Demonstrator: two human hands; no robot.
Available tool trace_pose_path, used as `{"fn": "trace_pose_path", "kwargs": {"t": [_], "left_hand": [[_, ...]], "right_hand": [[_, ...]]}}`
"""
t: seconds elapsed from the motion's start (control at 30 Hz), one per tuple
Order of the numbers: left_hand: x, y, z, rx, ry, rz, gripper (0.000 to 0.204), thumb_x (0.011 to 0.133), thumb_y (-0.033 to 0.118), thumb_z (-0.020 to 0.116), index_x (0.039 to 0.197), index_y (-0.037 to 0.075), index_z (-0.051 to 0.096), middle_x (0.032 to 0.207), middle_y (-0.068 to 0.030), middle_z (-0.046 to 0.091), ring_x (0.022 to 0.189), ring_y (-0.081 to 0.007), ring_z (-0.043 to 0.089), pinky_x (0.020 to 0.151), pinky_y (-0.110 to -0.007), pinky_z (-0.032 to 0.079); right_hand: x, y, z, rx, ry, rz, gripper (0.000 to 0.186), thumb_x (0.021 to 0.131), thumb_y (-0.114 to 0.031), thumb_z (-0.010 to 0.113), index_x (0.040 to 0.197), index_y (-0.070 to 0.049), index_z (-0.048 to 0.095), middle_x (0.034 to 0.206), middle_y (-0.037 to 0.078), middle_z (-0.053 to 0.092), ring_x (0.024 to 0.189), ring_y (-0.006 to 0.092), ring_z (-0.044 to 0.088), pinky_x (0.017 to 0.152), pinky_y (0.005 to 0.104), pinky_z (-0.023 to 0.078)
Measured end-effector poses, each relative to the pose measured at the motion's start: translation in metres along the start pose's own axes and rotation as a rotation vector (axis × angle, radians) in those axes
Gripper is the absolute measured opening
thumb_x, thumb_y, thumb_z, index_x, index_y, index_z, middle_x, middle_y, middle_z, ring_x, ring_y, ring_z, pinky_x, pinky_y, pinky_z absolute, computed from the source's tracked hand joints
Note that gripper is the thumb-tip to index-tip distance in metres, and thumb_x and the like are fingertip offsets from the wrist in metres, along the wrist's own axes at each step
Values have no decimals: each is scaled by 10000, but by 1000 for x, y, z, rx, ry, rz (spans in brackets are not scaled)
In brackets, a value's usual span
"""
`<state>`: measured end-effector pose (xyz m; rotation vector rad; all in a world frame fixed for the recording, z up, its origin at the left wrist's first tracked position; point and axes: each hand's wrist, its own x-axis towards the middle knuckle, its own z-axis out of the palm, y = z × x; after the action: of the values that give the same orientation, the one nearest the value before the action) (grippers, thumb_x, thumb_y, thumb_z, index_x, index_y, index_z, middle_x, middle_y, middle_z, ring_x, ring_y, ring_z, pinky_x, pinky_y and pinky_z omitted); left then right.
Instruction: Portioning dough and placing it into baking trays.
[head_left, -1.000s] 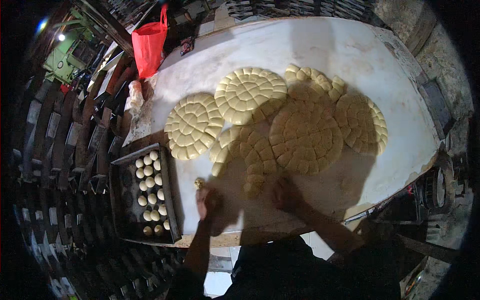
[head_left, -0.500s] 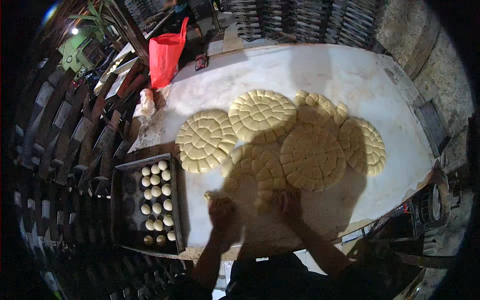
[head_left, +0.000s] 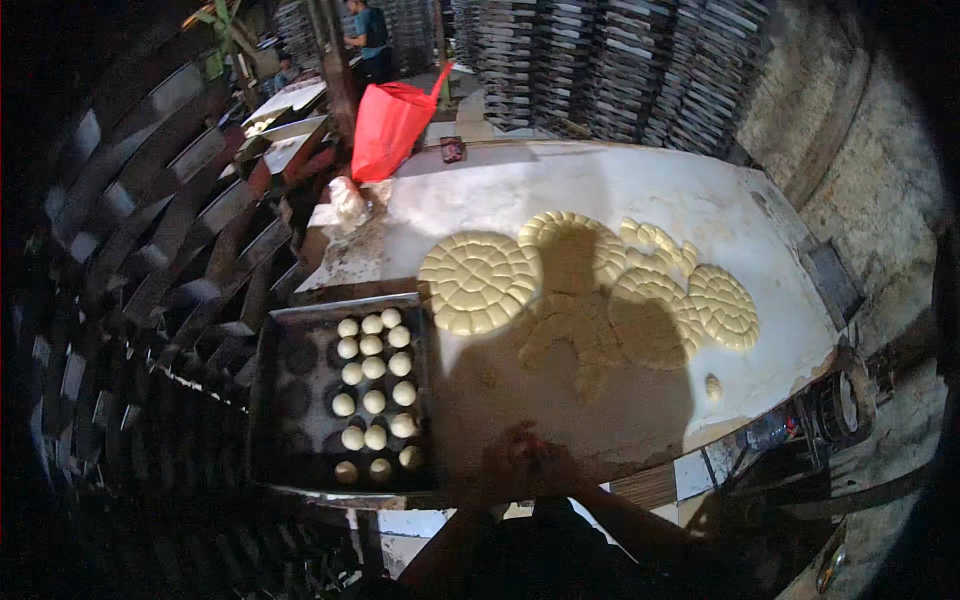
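Note:
My left hand (head_left: 503, 466) and my right hand (head_left: 550, 466) are close together over the near edge of the table, in deep shadow. Their fingers are too dark to make out, and anything between them is hidden. Beyond them lie flat rounds of pale dough cut into small pieces, among them a whole round (head_left: 478, 283) at the left and a smaller-looking one (head_left: 724, 307) at the far right. A partly taken-apart group of dough pieces (head_left: 575, 335) lies in my shadow. To my left, a dark metal tray (head_left: 262, 400) holds rows of dough balls (head_left: 373, 367).
One loose dough piece (head_left: 713, 388) rests on the white table (head_left: 770, 370) at the right. A red bag (head_left: 390, 130), a small dark packet (head_left: 453, 149) and a clear plastic bag (head_left: 347, 200) stand at the back left. Stacked trays (head_left: 610, 70) line the back; another person (head_left: 372, 40) stands beyond.
My hands have left the cut dough and come together nearer to me. The view has shifted, so the tray sits farther right in it. A loose dough piece now shows at the right.

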<state>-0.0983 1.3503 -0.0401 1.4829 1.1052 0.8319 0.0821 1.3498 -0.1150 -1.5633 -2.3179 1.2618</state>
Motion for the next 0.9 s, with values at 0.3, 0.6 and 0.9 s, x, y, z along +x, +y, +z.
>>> {"fn": "trace_pose_path", "kwargs": {"t": [0.3,0.6,0.9], "left_hand": [[-58,-55,-64,275,-128,19,348,902,269,593,1115,-3,548,926,-112,626,879,-229,606,794,-349,488],[13,-19,6,228,405,314,279,881,248,605,1036,20,559,802,-33,555,759,-125,547,660,-253,450],[-3,-108,35,1132,-270,151,380,764,224,637,1121,102,595,1082,-190,569,1035,-379,506,962,-559,351]], "right_hand": [[75,-60,0,-454,183,-88,420,833,-279,628,1140,-16,514,1118,182,528,949,357,569,820,448,489],[158,16,-76,154,415,-287,312,918,-317,500,1033,-38,577,1048,206,589,974,404,568,871,499,436],[-94,169,-72,-620,334,-346,449,849,-315,581,1072,68,515,1136,321,487,1090,467,473,982,579,331]]}}
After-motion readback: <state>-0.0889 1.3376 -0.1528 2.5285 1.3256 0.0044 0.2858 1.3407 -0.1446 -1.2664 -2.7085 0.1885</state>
